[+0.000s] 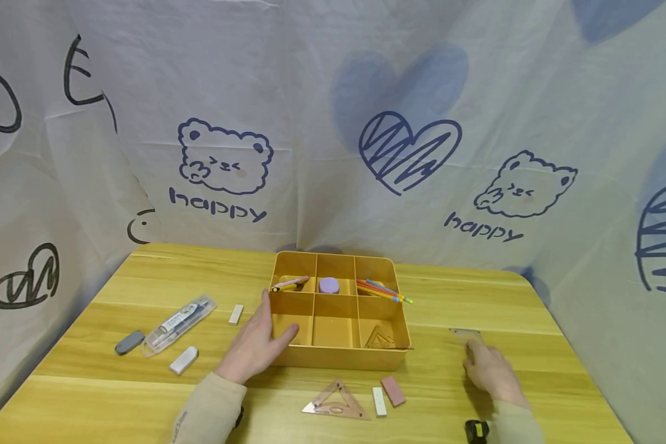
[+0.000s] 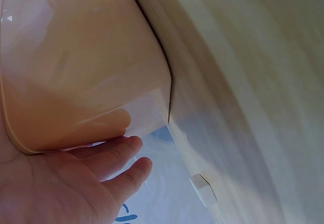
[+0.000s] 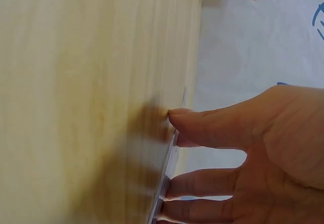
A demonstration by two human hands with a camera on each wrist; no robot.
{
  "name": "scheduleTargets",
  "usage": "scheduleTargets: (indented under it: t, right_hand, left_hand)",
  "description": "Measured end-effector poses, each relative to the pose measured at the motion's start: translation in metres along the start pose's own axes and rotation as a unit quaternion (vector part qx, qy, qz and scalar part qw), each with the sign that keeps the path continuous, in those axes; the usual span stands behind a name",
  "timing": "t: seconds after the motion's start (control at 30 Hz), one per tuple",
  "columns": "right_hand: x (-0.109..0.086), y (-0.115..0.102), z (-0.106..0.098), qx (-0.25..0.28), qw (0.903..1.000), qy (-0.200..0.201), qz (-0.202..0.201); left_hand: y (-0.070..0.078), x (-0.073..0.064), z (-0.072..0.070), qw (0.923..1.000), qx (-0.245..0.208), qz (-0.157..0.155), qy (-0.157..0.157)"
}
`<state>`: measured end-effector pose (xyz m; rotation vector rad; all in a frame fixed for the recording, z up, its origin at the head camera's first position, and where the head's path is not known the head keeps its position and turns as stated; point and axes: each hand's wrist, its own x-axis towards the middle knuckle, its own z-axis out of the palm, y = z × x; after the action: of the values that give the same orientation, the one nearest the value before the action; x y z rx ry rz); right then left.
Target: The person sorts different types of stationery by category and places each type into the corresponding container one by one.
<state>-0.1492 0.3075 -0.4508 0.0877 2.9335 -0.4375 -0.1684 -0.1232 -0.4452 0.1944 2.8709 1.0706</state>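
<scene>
My left hand (image 1: 253, 345) rests on the front left corner of a yellow divided storage box (image 1: 338, 357). Its nearly straight fingers lie along the outer wall, seen close in the left wrist view, with the thumb over the front left compartment. Off to the right, my right hand (image 1: 493, 370) pinches the edge of a clear flat plastic ruler (image 1: 465, 333) at the tabletop; its full shape is partly hidden. Inside the box are pens (image 1: 290, 286), a purple round-cornered item (image 1: 328, 285), colored pencils (image 1: 385, 290) and a clear set square (image 1: 380, 338).
In front of the box lie a pinkish set square (image 1: 337, 407), a white eraser (image 1: 379, 402) and a pink eraser (image 1: 393, 391). Leftward are a clear pen case (image 1: 180, 324), a gray oblong item (image 1: 129, 342), a white oblong item (image 1: 184, 360) and another white eraser (image 1: 235, 314).
</scene>
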Motion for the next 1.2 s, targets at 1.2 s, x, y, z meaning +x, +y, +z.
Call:
scheduleTargets:
  t: [1.2]
  right_hand:
    - [-0.002, -0.037, 0.003, -0.007, 0.9973, 0.065, -0.034]
  left_hand:
    - [0.000, 0.000, 0.000, 1.0000, -0.006, -0.004, -0.004]
